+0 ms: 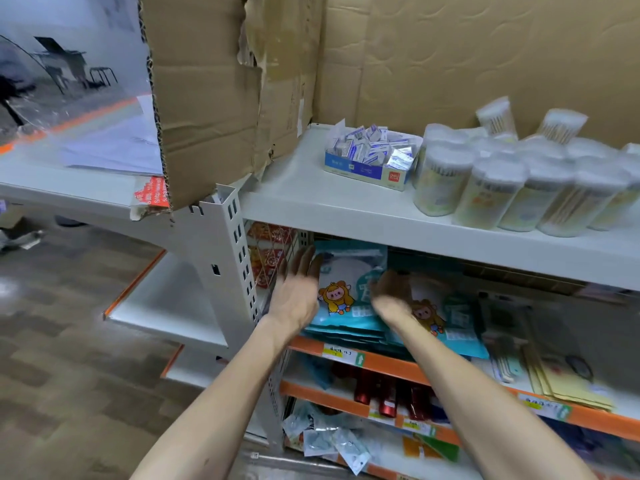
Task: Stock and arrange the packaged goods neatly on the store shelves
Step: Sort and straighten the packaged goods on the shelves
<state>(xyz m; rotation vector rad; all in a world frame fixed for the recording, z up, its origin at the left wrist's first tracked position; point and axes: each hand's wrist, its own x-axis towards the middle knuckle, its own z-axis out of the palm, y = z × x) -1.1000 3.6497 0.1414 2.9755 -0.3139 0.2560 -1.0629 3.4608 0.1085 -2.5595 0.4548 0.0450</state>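
Both bare: left hand (297, 289), right hand (390, 295); forearms (214, 393) bare down to the frame edge; slender wrists (273, 323); right hand's fingers motion-blurred, detail possibly lost.

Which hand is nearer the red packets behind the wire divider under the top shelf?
Left. The left hand is close beside the red packets; the right hand is farther right, over the teal packets.

Bright light from above whitens the top shelf (311, 199), the shelf beneath (388, 364) lies shadowed, the left hand (298, 287) and right hand (391, 296) smear with blur, and edges bow.
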